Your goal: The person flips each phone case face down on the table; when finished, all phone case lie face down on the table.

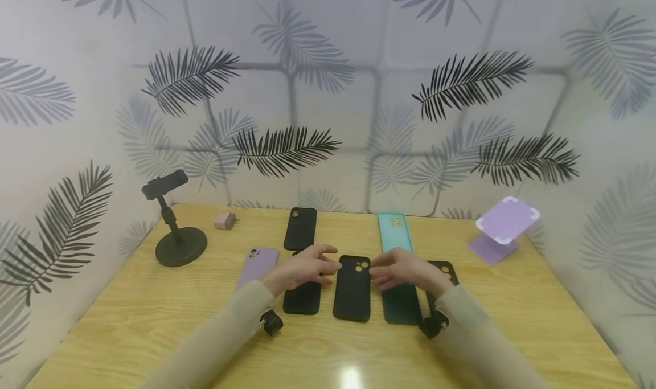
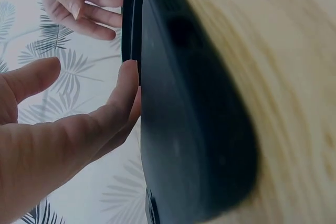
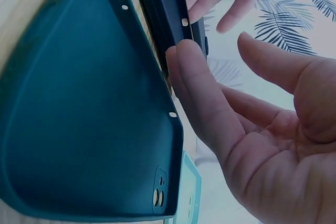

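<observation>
the left hand [image 1: 304, 268] and the right hand [image 1: 402, 268] stand facing each other, thumb and fingers apart on both, neither clamped on anything. between them, on the yellowish wood-grain table [image 1: 328, 352], lies a flat black rectangular phone case [image 1: 351, 295] with camera holes; fingertips of both hands are just beside its upper edges, and i cannot tell whether they touch it.

below the left hand is a second black phone case [image 1: 301, 301], partly covered by it; another slim black case [image 1: 300, 229] lies beyond that hand, and a pale lilac case [image 1: 253, 266] on its outer side, partly behind the forearm. under the right hand is a dark teal-green case [image 1: 402, 309], with a light turquoise case [image 1: 394, 233] just past it. a black-rimmed case [image 1: 447, 268] lies partly hidden by the right wrist.
</observation>
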Available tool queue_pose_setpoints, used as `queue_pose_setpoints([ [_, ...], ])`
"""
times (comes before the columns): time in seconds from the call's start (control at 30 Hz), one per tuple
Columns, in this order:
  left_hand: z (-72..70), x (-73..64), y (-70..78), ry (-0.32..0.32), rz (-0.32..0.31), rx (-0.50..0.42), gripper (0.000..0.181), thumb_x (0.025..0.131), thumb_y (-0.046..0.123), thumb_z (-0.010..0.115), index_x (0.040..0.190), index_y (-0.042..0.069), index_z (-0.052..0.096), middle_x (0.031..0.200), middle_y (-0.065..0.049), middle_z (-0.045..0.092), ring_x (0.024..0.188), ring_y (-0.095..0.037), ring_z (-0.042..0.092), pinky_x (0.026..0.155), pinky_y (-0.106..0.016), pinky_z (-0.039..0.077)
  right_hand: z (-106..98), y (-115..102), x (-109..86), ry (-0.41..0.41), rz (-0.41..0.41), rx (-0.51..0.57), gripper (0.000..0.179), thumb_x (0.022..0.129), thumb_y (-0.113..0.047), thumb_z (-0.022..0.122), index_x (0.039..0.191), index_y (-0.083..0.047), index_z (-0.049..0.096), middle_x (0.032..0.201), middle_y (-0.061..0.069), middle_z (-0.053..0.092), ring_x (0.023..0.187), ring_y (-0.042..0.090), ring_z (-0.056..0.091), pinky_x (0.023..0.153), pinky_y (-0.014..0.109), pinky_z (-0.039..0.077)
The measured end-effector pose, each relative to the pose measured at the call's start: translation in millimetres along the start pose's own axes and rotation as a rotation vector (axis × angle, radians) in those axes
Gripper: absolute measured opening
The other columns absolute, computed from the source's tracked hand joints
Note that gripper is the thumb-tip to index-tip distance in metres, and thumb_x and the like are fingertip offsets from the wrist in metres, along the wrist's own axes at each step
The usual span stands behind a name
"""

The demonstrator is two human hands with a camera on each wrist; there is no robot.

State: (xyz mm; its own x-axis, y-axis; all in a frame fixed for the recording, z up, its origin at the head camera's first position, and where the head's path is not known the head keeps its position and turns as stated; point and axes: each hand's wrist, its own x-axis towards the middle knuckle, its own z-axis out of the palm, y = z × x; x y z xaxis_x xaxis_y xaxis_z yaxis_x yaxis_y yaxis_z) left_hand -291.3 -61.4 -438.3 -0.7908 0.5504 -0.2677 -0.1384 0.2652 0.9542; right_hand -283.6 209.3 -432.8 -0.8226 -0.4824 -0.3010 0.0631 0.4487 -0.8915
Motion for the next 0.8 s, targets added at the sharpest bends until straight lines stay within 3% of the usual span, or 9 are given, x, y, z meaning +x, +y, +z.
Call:
queue_pose_setpoints([
  [0.37,7.3,5.2,2.7,0.067,-0.012,0.028,0.057,0.098,0.015,0.061,0.148,0.0,0.037,0.135,-0.026,0.052,0.116,-0.037,0.061,0.092,-0.044,0.056,2,1,0.9,-0.011,0.001,0.026,0.048,0.1,-0.017,0.058,0.133,0.016,0.048,0.124,0.031,0.062,0.105,0.034,0.068,0.084,0.039,0.06],
  [0.8,7.3,12.7,1.2,0.13,0.037,-0.014,0.061,0.095,0.01,0.063,0.15,0.008,0.035,0.136,-0.024,0.05,0.104,-0.028,0.064,0.089,-0.044,0.057,13,-3,6.9,-0.013,-0.005,0.058,0.055,0.098,-0.022,0.061,0.138,0.013,0.046,0.132,0.03,0.057,0.111,0.034,0.066,0.088,0.041,0.058],
])
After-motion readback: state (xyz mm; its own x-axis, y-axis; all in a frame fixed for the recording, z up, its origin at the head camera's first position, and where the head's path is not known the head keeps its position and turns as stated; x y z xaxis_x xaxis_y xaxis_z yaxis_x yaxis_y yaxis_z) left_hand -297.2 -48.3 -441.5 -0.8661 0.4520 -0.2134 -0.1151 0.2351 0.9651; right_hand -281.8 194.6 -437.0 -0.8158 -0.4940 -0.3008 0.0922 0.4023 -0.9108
